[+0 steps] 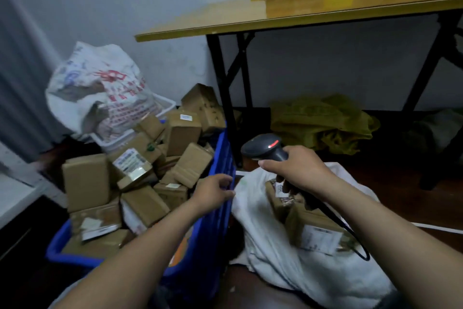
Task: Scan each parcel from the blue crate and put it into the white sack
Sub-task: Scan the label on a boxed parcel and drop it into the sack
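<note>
Before the wooden folding table [275, 15], on dark floor [400, 183], the blue crate [215, 233] touches the white sack [270, 258]. The right hand [295, 168] grips the scanner [263, 148]; the left hand [213, 192] is loosely curled, empty.

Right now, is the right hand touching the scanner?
Touching. The head view shows the right hand gripping the scanner by its handle.
</note>
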